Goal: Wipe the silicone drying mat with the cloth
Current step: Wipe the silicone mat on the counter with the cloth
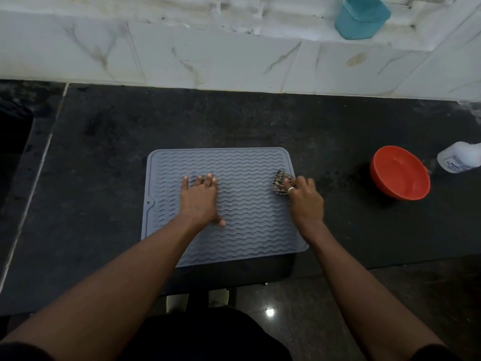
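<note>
Two bare forearms are seen nearest the camera, reaching forward from the bottom edge over a dark counter [104,157]. One silicone drying mat [242,217] is laid flat on this counter, grey, with wavy ridges, and its near edge comes just past the counter's front edge. Two hands are counted on it. The left hand [200,201] is pressed flat on the middle of the mat, the fingers stretched out and spread, nothing grasped in it. The right hand [304,199] is placed at the right edge of the mat, its fingers curled down over one cloth [281,185], a small patterned bundle which is held against the mat's surface near the far right part. One ring [291,189] is worn on a finger of this hand. To the right, well apart from the mat, one red bowl [400,173] is standing on the counter, and just beside it one white bottle [460,157] is lying on its side. One blue container [361,18] is set on the tiled ledge above.
</note>
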